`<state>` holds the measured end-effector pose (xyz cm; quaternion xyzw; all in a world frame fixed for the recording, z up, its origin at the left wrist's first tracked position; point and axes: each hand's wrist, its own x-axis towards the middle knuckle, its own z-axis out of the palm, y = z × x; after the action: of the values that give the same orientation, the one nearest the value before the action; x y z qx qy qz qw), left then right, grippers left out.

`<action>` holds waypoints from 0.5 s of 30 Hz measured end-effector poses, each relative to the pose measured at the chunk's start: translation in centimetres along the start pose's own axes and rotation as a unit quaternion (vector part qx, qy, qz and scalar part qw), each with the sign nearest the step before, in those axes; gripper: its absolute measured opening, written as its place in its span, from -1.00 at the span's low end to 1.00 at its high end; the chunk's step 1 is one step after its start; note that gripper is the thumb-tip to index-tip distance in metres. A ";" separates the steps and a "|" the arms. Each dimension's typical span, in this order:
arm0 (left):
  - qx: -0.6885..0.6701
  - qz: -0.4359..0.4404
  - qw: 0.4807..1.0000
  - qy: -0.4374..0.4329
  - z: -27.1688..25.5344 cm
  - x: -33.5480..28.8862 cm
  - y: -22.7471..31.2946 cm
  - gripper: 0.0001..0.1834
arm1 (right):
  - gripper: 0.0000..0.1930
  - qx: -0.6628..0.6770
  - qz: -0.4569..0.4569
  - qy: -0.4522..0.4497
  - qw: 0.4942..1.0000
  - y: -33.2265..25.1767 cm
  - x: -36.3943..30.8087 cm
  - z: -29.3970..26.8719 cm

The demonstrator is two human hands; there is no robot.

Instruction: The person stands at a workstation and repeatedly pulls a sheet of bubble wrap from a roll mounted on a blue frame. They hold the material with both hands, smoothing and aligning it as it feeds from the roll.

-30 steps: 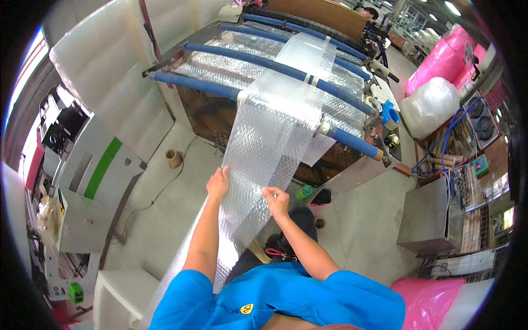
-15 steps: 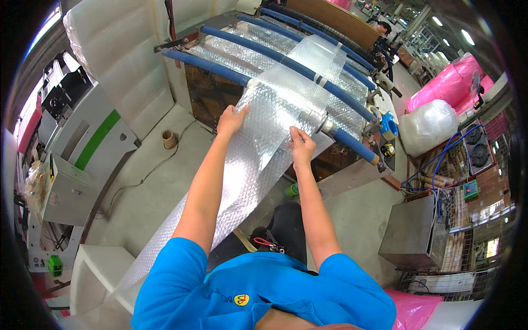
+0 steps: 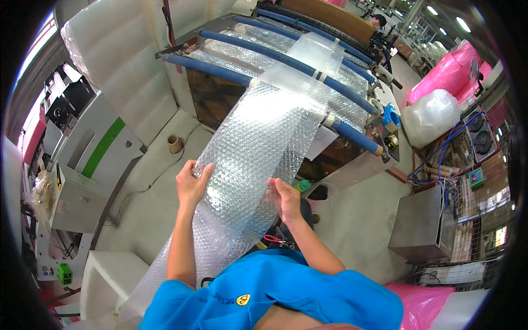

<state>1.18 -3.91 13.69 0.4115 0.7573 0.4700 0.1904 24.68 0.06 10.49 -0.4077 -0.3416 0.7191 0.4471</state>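
A long sheet of clear bubble wrap [image 3: 247,129] drapes from the nearest blue roller down toward my body and off to the lower left. My left hand [image 3: 191,184] is at the sheet's left edge, its thumb lying over the film and its fingers at the outer side. At the opposite edge, my right hand [image 3: 287,201] has its fingers stretched toward the film, apart and slightly blurred, the thumb uppermost. The blue roller [image 3: 352,136] carries the wrap around a core with a pale collar at its right.
More blue rollers [image 3: 258,48] cross the machine behind. A cardboard core [image 3: 175,144] stands on the floor at left, beside a cable. A grey machine with a green stripe [image 3: 103,147] is far left. At right are a metal cabinet [image 3: 421,223], blue tape [image 3: 391,117] and pink rolls [image 3: 448,71].
Both hands have come down from near the roller toward my body. More bubble wrap now hangs smooth and wide between roller and hands. The right hand's fingers have opened from a pinch.
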 end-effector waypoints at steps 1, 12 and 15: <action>-0.033 0.004 0.999 0.023 -0.5 -0.5 0.5 -0.57 | -0.73 0.015 -0.007 -0.009 1.000 -0.2 -0.2 -0.2; 0.060 -0.031 0.998 -0.015 3.0 0.4 -5.6 -0.58 | -0.82 -0.118 0.010 0.040 0.992 3.6 -0.4 0.7; 0.086 -0.064 0.994 0.005 4.5 0.8 -7.0 -0.56 | -0.83 -0.142 0.005 0.050 0.989 4.1 -0.2 0.8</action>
<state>0.65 -2.36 5.54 0.3747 0.8206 0.3922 0.1804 22.53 -1.71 7.41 -0.5041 -0.4159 0.6442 0.3974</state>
